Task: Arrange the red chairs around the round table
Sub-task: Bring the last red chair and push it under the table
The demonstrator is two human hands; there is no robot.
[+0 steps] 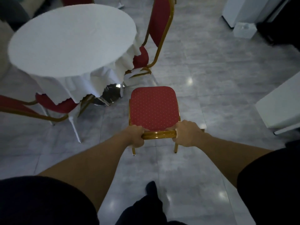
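Observation:
A red chair (154, 108) with a dotted seat and gold frame stands in front of me, to the right of the round table (71, 41), which is draped in a white cloth. My left hand (135, 137) and my right hand (188, 133) both grip the top rail of this chair's back, one at each end. A second red chair (159, 21) is tucked in at the table's far right side. A third red chair (53, 105) sits at the table's near left, its seat partly under the cloth. The back of another red chair (76, 0) shows beyond the table.
A white-clothed table edge (279, 108) juts in at the right. A white cabinet (240, 8) and a small white bin (245, 30) stand at the back right. The floor is glossy grey tile. My dark shoe (151, 187) is on the floor below the chair.

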